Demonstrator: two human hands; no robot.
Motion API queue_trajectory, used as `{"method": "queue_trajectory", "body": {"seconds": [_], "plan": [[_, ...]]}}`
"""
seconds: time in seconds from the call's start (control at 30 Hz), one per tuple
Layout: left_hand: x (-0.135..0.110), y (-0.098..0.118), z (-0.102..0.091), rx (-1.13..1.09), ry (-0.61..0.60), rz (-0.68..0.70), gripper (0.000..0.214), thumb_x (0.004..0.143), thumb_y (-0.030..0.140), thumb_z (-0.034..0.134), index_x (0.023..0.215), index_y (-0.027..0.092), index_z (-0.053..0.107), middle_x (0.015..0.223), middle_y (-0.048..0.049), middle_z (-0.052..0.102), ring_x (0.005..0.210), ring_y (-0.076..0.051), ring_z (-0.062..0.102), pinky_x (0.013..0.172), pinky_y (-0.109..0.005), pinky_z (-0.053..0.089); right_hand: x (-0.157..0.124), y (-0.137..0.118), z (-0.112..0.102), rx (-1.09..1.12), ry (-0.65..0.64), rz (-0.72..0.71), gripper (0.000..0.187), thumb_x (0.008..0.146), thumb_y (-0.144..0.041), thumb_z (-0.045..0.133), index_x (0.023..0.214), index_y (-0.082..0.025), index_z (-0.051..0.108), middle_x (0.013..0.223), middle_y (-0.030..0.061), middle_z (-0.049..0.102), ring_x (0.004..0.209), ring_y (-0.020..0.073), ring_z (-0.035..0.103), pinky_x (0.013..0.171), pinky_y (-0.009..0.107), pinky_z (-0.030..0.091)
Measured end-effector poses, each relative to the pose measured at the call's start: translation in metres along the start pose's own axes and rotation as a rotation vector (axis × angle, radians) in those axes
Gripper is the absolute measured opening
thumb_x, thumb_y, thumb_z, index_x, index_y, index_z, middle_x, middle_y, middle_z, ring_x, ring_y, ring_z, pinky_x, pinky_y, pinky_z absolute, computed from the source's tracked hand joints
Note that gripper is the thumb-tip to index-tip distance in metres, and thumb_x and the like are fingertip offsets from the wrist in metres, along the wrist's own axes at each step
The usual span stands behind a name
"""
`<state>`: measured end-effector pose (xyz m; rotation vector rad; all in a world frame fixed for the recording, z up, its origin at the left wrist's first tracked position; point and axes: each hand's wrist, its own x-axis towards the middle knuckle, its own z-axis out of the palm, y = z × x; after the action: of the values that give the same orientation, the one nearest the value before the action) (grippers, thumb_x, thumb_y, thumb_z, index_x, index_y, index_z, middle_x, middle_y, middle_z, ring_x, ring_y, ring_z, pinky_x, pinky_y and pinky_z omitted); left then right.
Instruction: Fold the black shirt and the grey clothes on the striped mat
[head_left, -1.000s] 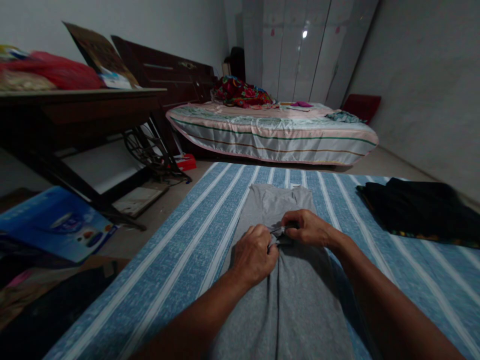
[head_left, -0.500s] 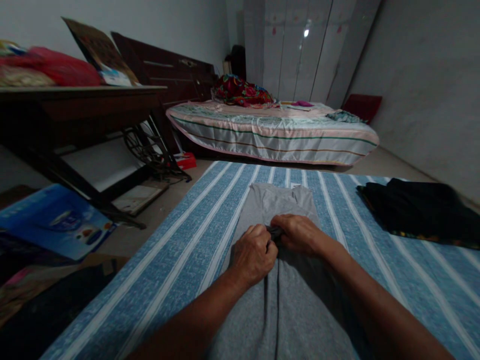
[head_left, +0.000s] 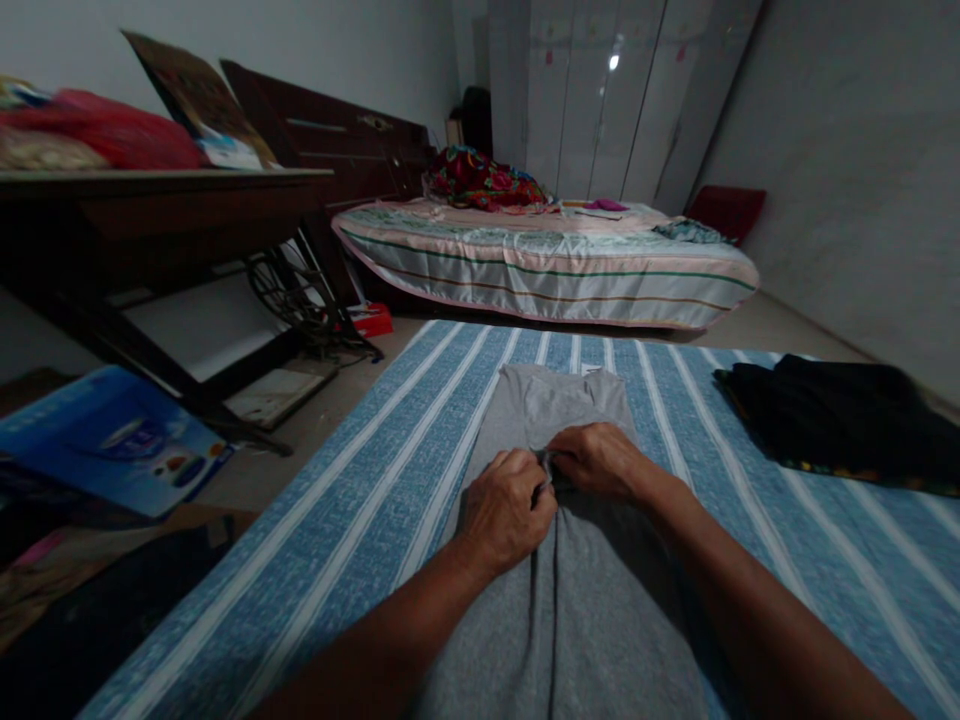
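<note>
A grey garment (head_left: 570,610) lies lengthwise on a blue and white striped sheet (head_left: 360,520) in front of me. My left hand (head_left: 506,510) and my right hand (head_left: 596,460) meet at its middle, knuckles up. Both are closed, pinching a small fold of the grey cloth between them. The garment's far end with a white label lies flat beyond my hands.
A dark folded cloth (head_left: 847,410) lies on the sheet at the right. A dark wooden table (head_left: 150,215) stands left, a blue box (head_left: 112,435) below it. A bed (head_left: 547,260) with striped bedding stands beyond, white wardrobes behind it.
My hands have drawn a little closer together on the fold. The dark bit of cloth seen between them earlier is now covered by my fingers.
</note>
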<state>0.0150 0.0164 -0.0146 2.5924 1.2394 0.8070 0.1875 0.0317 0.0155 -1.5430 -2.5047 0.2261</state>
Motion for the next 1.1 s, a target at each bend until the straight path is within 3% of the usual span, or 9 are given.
{"method": "queue_trajectory", "body": {"seconds": [0.17, 0.47, 0.7, 1.1], "plan": [[0.001, -0.003, -0.001, -0.092, 0.02, -0.015, 0.021, 0.084, 0.011, 0.044, 0.074, 0.018, 0.061, 0.081, -0.0036, 0.062, 0.082, -0.016, 0.059, 0.076, -0.028, 0.047, 0.0, 0.0, 0.0, 0.0, -0.007, -0.008, 0.024, 0.087, -0.024, 0.047, 0.072, -0.018, 0.064, 0.073, 0.0057, 0.067, 0.066, 0.015, 0.058, 0.057, 0.025, 0.026], [0.001, -0.008, 0.001, -0.113, -0.044, -0.085, 0.007, 0.081, 0.015, 0.055, 0.081, 0.018, 0.061, 0.086, -0.0027, 0.062, 0.086, -0.018, 0.059, 0.077, -0.028, 0.047, -0.002, -0.003, -0.009, -0.016, -0.07, 0.008, 0.024, 0.087, -0.025, 0.047, 0.077, -0.017, 0.066, 0.076, 0.0062, 0.069, 0.069, 0.0152, 0.061, 0.058, 0.024, 0.029], [0.001, -0.005, 0.0, -0.079, -0.052, -0.1, 0.002, 0.08, 0.017, 0.057, 0.081, 0.019, 0.057, 0.087, -0.0027, 0.061, 0.087, -0.018, 0.058, 0.076, -0.028, 0.045, -0.002, -0.002, -0.005, -0.048, -0.066, -0.005, 0.019, 0.08, -0.019, 0.051, 0.095, -0.019, 0.063, 0.083, 0.0046, 0.07, 0.077, 0.0178, 0.064, 0.06, 0.023, 0.031], [0.002, -0.008, 0.001, -0.068, -0.021, -0.125, 0.011, 0.073, 0.015, 0.059, 0.081, 0.02, 0.055, 0.084, -0.0006, 0.061, 0.083, -0.017, 0.059, 0.075, -0.028, 0.046, -0.002, -0.009, -0.007, -0.194, -0.089, -0.04, 0.022, 0.089, -0.03, 0.047, 0.085, -0.019, 0.066, 0.084, 0.0054, 0.069, 0.073, 0.017, 0.063, 0.056, 0.027, 0.027]]}}
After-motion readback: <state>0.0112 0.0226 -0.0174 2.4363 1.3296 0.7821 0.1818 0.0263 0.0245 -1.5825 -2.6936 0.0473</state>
